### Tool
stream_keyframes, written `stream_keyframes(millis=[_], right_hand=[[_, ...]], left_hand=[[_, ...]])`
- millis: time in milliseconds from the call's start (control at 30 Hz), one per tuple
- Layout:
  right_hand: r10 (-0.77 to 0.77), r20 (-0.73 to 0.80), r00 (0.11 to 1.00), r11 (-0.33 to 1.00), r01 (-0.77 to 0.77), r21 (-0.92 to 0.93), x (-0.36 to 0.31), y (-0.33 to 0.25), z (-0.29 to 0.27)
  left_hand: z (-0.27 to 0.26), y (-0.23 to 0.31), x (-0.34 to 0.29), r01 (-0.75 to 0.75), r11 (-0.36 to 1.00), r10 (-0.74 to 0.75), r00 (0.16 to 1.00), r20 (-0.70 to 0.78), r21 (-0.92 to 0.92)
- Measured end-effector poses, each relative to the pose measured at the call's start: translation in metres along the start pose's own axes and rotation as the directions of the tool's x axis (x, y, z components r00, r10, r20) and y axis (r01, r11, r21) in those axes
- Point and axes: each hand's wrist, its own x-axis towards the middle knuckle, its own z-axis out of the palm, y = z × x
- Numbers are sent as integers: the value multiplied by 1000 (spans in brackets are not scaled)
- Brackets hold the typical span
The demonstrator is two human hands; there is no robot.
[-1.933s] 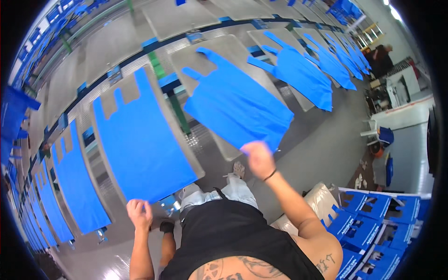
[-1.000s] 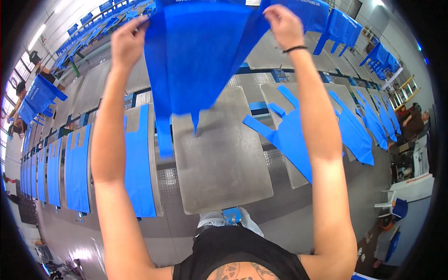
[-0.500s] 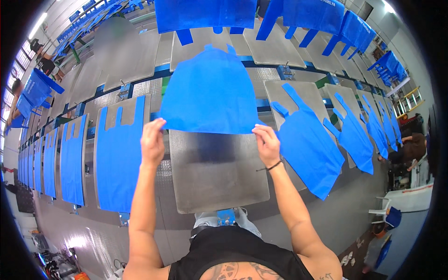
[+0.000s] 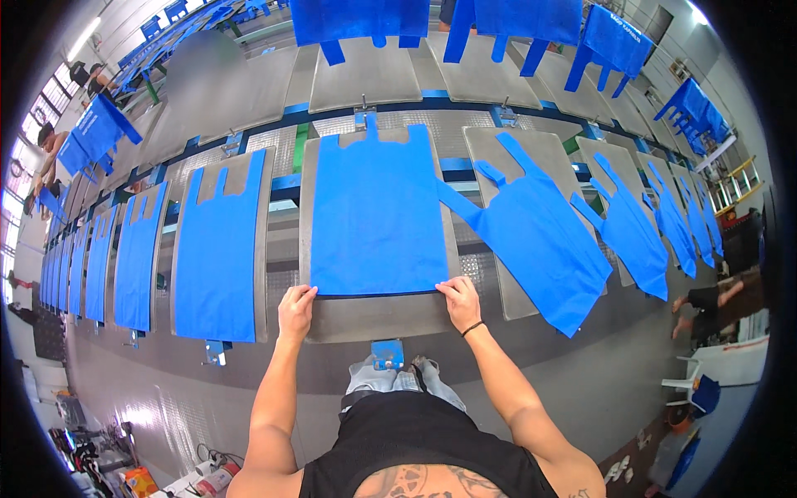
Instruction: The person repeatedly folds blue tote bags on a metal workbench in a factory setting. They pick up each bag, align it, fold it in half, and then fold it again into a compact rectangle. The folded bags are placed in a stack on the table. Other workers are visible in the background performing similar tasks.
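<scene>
A blue fabric bag with strap handles lies nearly flat on the grey metal board in front of me, its handles pointing away. My left hand pinches its near left corner, and my right hand pinches the near right corner. Bare board shows below the bag's near edge. To the right, another blue bag lies askew on its own board, one handle reaching to the bag I hold. On the left, a blue bag lies straight on a board.
More boards with blue bags stretch away on both sides. Blue bags hang over the far row. A blue metal bracket juts from my board's near edge. Other people stand at the far left. A white chair stands at the right.
Both hands have come down toward me, drawing the bag from the air onto the board. It now lies nearly flat, covering most of the board.
</scene>
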Motion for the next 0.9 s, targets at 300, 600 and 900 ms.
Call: stream_keyframes(millis=[300, 600, 900], right_hand=[[-7, -17, 1000, 1000, 7, 0, -42, -12, -10], [13, -14, 1000, 1000, -13, -20, -67, -23, -15], [27, -24, 999, 1000, -27, 11, -80, -27, -15]], left_hand=[[-13, 25, -55, 19, 999, -19, 1000, 0, 27], [-6, 34, -70, 61, 998, -61, 998, -3, 1], [-9, 39, -89, 58, 998, -58, 998, 7, 7]])
